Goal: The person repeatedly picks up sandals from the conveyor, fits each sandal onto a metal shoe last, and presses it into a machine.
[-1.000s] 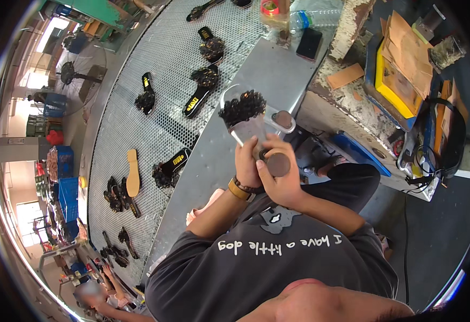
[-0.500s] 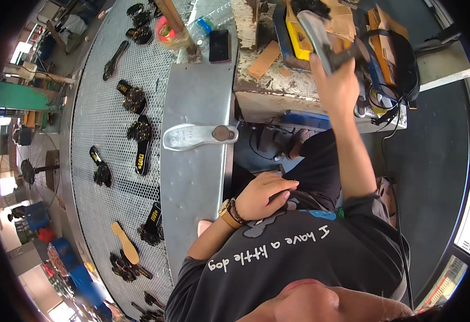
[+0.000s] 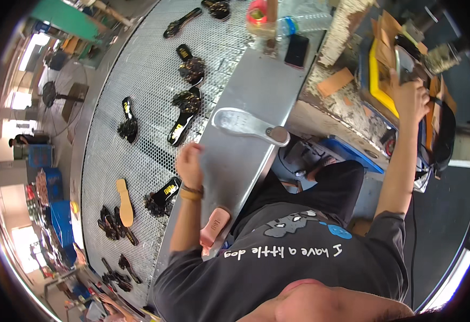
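Observation:
My left hand hangs over the edge between the grey metal bench and the mesh surface, blurred, its fingers loosely bent with nothing seen in them. Closest to it are a black slide sandal with a ruffled top and another black sandal. My right hand is at the tray on the right, its fingers curled against a grey metal piece; what it grips is partly hidden. A shiny metal sole-shaped form with a round brown end lies across the bench. Near my left elbow sits a pink sole-shaped piece.
More black sandals and a tan insole lie on the mesh surface. Beyond the form are a black phone, a clear plastic bottle and a pink tape roll. A yellow-edged tray holds brown card pieces.
My left hand has lifted from my lap and swung left to the mesh edge. My right hand has moved with the metal piece further right, into the tray area. The view has turned.

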Action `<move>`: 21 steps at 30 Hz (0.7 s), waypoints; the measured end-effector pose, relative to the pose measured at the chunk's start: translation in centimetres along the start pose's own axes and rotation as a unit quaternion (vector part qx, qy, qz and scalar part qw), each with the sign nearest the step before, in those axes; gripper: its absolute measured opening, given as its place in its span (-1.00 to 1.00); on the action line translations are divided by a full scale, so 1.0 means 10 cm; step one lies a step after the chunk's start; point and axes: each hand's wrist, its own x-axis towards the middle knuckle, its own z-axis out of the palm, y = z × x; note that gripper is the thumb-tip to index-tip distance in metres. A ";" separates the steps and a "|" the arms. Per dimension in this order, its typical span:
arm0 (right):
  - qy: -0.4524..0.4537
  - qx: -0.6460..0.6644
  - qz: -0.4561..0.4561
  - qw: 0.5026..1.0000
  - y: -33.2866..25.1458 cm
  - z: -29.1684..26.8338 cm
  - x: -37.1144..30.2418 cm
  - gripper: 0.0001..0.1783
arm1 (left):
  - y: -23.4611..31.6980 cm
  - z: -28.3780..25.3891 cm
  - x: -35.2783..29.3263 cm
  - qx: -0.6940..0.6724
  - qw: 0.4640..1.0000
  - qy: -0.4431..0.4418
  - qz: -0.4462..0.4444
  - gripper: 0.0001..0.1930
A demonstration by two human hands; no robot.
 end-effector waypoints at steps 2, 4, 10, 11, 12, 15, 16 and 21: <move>0.116 0.058 -0.015 0.991 0.06 0.31 0.05 0.07 | -0.61 -0.53 0.50 0.022 0.986 0.164 -0.029 -0.62; 0.174 0.100 -0.039 0.979 0.18 0.63 0.14 -0.08 | -1.10 -1.10 0.97 0.196 0.946 0.254 -0.055 -0.26; 0.255 0.054 -0.055 0.964 0.36 0.63 0.13 -0.30 | -1.81 -1.56 1.65 0.436 0.830 0.269 -0.218 0.25; 0.225 0.037 -0.042 0.973 0.39 0.62 0.18 -0.27 | -1.79 -1.48 1.67 0.445 0.833 0.253 -0.211 0.26; 0.219 0.031 -0.038 0.975 0.41 0.60 0.18 -0.27 | -1.76 -1.45 1.69 0.448 0.831 0.250 -0.212 0.29; 0.218 0.032 -0.030 0.975 0.33 0.61 0.22 -0.32 | -1.67 -1.50 1.81 0.427 0.814 0.259 -0.295 0.32; 0.200 0.035 -0.048 0.978 0.37 0.65 0.28 -0.33 | -1.65 -1.50 1.81 0.420 0.801 0.275 -0.326 0.28; 0.183 0.065 -0.037 0.980 0.32 0.57 0.19 -0.31 | -1.26 -1.57 1.83 0.321 0.871 0.300 -0.219 0.01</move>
